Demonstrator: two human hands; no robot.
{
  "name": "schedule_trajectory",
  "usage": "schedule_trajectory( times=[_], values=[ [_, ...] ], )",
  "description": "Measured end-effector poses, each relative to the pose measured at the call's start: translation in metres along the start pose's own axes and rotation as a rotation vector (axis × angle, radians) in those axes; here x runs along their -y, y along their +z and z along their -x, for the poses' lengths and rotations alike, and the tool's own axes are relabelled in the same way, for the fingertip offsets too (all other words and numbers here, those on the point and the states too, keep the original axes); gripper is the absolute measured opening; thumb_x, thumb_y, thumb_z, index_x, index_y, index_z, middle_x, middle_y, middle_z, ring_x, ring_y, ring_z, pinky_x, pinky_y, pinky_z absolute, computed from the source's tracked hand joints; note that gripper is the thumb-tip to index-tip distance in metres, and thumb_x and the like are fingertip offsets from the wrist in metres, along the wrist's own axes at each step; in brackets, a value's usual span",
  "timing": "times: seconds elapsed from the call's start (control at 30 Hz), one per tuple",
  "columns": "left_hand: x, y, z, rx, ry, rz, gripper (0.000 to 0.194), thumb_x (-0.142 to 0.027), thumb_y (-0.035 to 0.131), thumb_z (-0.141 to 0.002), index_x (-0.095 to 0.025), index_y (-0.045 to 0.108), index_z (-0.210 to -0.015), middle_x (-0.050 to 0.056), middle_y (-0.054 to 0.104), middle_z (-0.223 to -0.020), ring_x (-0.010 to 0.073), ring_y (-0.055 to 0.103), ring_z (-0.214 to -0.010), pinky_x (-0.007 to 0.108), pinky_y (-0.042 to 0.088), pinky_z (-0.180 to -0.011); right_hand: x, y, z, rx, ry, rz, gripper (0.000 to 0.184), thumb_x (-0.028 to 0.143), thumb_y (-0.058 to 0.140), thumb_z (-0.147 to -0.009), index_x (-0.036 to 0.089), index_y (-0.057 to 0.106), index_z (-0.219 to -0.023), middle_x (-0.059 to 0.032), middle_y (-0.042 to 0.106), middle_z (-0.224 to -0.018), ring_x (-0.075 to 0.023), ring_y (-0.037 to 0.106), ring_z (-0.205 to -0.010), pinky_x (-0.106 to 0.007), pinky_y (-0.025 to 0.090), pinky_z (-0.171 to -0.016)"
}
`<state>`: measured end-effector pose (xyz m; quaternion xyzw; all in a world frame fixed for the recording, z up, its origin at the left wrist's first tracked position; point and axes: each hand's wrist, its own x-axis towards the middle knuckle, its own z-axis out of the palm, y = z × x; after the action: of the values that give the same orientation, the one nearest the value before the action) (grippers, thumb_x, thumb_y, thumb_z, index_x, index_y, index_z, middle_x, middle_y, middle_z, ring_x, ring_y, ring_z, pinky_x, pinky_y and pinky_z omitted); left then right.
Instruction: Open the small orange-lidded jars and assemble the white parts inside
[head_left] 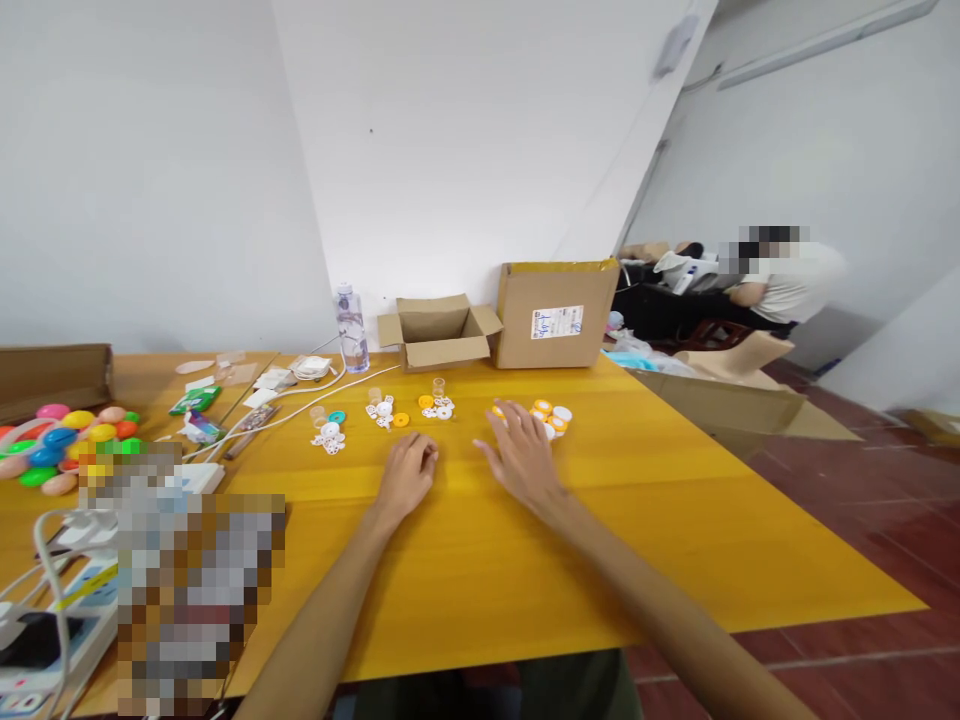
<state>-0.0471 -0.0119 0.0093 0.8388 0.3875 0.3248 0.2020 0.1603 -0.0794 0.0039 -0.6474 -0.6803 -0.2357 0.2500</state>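
My right hand (525,455) is spread over a cluster of small round orange-and-white pieces (561,414) on the yellow table; its fingers hide part of the cluster. My left hand (409,475) rests on the table with its fingers loosely curled, and nothing shows in them. Beyond it lie three small groups of parts. One has a teal ring (337,417) and white openwork pieces (328,440). Another has an orange ring (401,420) beside white pieces (382,411). The third holds an orange disc (426,402) and a clear cup (439,386).
An open cardboard box (448,353), a taller carton (517,320) and a water bottle (352,330) stand at the back. Colourful plastic eggs (56,440), white cables (311,395) and a power strip (82,640) lie left. A person (795,280) sits at the far right.
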Motion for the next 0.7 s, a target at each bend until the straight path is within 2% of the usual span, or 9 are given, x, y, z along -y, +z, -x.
schedule_trajectory(
  times=[0.13,0.27,0.7],
  values=[
    [0.000,-0.001,0.001,0.013,0.013,-0.023,0.016,-0.011,0.054,-0.087,-0.023,0.064,-0.085,0.002,0.064,-0.084,0.0190,0.061,-0.082,0.033,0.048,-0.082,-0.021,0.010,-0.017,0.027,0.032,0.053,0.042,0.043,0.045,-0.100,0.020,0.060,-0.132,-0.0179,0.064,-0.133,-0.0350,0.051,-0.126,-0.053,0.036,-0.105],
    [0.001,-0.001,0.002,0.016,0.041,-0.032,0.015,-0.012,0.054,-0.087,-0.023,0.064,-0.086,0.002,0.064,-0.086,0.0194,0.062,-0.083,0.033,0.049,-0.083,-0.027,0.014,-0.006,0.049,0.002,0.078,0.042,0.038,0.047,-0.099,0.017,0.058,-0.134,-0.0180,0.064,-0.131,-0.0329,0.052,-0.125,-0.048,0.035,-0.106],
    [0.001,-0.001,0.002,0.056,0.059,-0.070,0.015,-0.013,0.052,-0.089,-0.024,0.063,-0.088,0.003,0.063,-0.090,0.0213,0.061,-0.089,0.036,0.048,-0.088,-0.053,-0.003,0.019,0.054,-0.066,0.082,0.046,0.045,0.041,-0.101,0.021,0.056,-0.137,-0.0159,0.062,-0.136,-0.0324,0.051,-0.128,-0.049,0.035,-0.108]
  ],
)
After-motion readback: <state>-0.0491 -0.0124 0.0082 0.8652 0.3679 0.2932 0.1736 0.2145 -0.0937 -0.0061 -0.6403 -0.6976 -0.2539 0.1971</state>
